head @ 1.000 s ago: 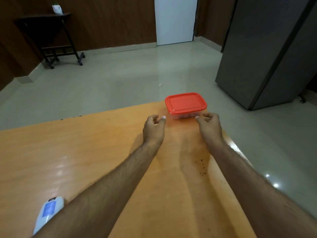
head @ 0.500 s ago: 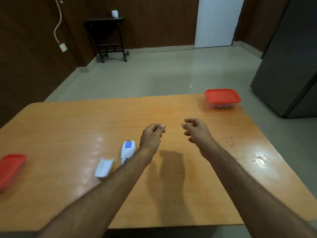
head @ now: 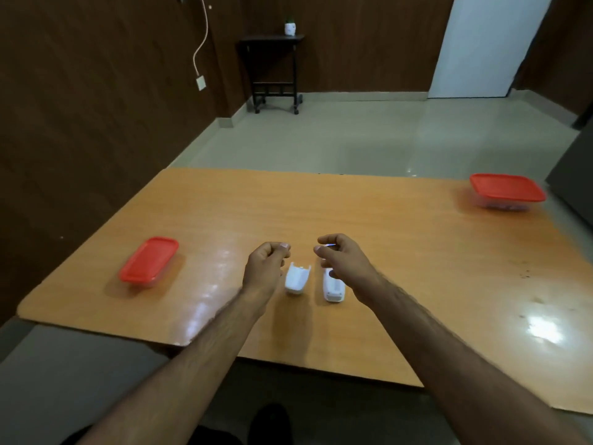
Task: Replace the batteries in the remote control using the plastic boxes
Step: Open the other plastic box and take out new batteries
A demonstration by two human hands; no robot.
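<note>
A white remote control (head: 333, 289) lies on the orange table (head: 417, 268), its far end hidden under my right hand (head: 345, 260). Its white battery cover (head: 296, 279) lies detached just left of it. My left hand (head: 264, 268) hovers left of the cover with fingers curled shut and nothing visible in it. My right hand is loosely curled, thumb and forefinger slightly apart, with a thin bluish glint in the gap. One plastic box with a red lid (head: 149, 260) sits at the table's left. A second lidded box (head: 507, 189) sits at the far right corner.
The table's near edge runs under my forearms. Beyond the table is pale floor, with a dark side table (head: 272, 69) holding a small pot (head: 290, 27) against the brown wall. There is a white door (head: 481, 43) at the back right and a dark cabinet (head: 577, 175) at the right edge.
Both hands drew back from the right red-lidded box to the table's middle, over the remote and cover. My view swung left, bringing the left box into sight.
</note>
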